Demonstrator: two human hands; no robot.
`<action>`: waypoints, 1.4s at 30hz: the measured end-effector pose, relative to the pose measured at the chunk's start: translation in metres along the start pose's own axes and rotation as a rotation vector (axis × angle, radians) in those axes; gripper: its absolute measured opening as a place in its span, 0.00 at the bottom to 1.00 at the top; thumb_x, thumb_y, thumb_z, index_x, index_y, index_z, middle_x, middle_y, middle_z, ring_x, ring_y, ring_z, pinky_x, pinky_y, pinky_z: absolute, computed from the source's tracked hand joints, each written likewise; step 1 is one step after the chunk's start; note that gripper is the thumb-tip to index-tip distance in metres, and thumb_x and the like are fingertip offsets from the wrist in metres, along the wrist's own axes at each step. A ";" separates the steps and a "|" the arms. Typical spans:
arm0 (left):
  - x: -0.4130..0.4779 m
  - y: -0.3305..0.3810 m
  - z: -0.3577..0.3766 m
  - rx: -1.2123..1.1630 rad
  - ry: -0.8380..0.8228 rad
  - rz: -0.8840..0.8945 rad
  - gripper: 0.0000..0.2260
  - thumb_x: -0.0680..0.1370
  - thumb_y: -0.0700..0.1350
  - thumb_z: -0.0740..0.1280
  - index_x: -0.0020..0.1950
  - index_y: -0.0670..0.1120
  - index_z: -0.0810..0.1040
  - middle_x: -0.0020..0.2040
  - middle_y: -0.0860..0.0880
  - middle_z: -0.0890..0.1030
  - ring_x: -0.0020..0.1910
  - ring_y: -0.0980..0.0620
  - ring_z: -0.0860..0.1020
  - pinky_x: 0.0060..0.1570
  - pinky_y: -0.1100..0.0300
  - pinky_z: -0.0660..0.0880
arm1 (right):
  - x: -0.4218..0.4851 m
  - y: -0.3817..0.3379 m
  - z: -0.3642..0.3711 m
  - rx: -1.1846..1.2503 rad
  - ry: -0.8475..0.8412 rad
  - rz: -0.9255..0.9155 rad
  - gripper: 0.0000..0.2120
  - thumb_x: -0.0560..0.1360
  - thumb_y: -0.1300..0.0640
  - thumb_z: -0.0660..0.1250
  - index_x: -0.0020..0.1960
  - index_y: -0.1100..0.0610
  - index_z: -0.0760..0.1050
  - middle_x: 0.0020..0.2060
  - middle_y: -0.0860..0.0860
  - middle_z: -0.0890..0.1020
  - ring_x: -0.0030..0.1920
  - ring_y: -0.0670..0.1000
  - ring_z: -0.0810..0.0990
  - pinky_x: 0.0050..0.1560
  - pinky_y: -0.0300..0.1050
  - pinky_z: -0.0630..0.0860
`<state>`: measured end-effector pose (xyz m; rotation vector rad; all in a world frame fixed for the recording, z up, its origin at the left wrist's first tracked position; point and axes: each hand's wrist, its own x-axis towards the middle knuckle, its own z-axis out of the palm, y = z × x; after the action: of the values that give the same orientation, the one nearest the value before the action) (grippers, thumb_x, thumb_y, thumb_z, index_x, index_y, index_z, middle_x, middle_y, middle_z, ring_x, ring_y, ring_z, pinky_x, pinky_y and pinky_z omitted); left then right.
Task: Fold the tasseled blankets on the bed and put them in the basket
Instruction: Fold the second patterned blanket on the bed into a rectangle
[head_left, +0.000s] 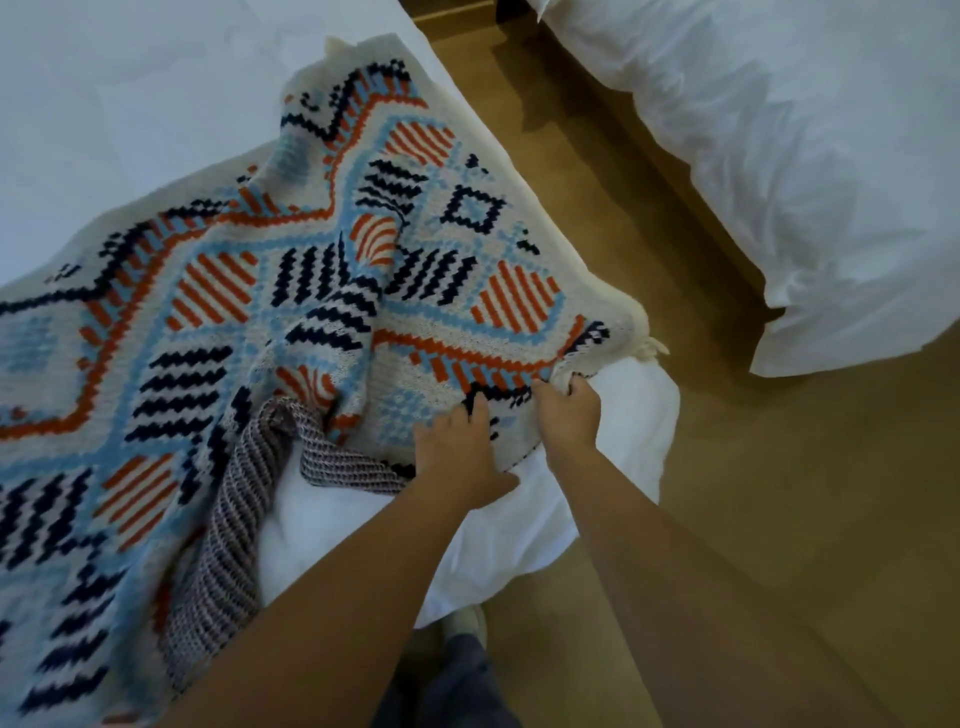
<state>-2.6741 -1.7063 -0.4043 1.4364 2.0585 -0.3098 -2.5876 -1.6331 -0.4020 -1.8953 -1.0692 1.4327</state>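
Blanket (218, 291) is spread over the bed (130, 88), filling the left and ctr of the frame. Its near corner reaches both hands at lower ctr. R hand (567, 410) has fingers curled round the bunched edge, just below a tassel (650, 347) at the corner. L hand (457, 452) lies palm-down on the blanket just left of R hand, w/ fingertips bent. Can't tell if it grips. A fold left of L hand shows the grey-purple underside. The blanket is cut off at the left and btm edges, and motion blurs the pattern there. A white duvet (779, 156) fills the upper right, w/ tan floor (753, 493) between.
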 end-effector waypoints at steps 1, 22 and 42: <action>0.006 0.006 0.004 -0.061 0.012 -0.010 0.45 0.72 0.66 0.62 0.76 0.47 0.39 0.76 0.44 0.54 0.74 0.43 0.56 0.69 0.41 0.55 | 0.002 0.002 0.001 0.068 -0.029 0.034 0.05 0.74 0.60 0.67 0.49 0.60 0.76 0.42 0.54 0.80 0.44 0.53 0.79 0.46 0.49 0.78; 0.022 0.015 0.006 0.201 0.037 0.131 0.21 0.78 0.41 0.57 0.71 0.46 0.59 0.62 0.43 0.75 0.58 0.43 0.74 0.53 0.50 0.69 | 0.055 0.025 -0.067 0.308 0.501 0.189 0.13 0.79 0.57 0.58 0.61 0.61 0.68 0.54 0.55 0.76 0.52 0.55 0.77 0.52 0.48 0.75; -0.079 -0.170 0.003 -0.125 0.253 0.047 0.22 0.78 0.45 0.57 0.72 0.45 0.62 0.70 0.45 0.67 0.69 0.46 0.63 0.70 0.54 0.58 | -0.126 0.024 0.126 -0.617 -0.407 -0.560 0.12 0.79 0.57 0.57 0.58 0.61 0.72 0.56 0.59 0.74 0.54 0.56 0.72 0.57 0.49 0.70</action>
<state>-2.8094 -1.8340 -0.3849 1.5075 2.1951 0.0219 -2.7171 -1.7575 -0.3917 -1.4695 -2.2341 1.2536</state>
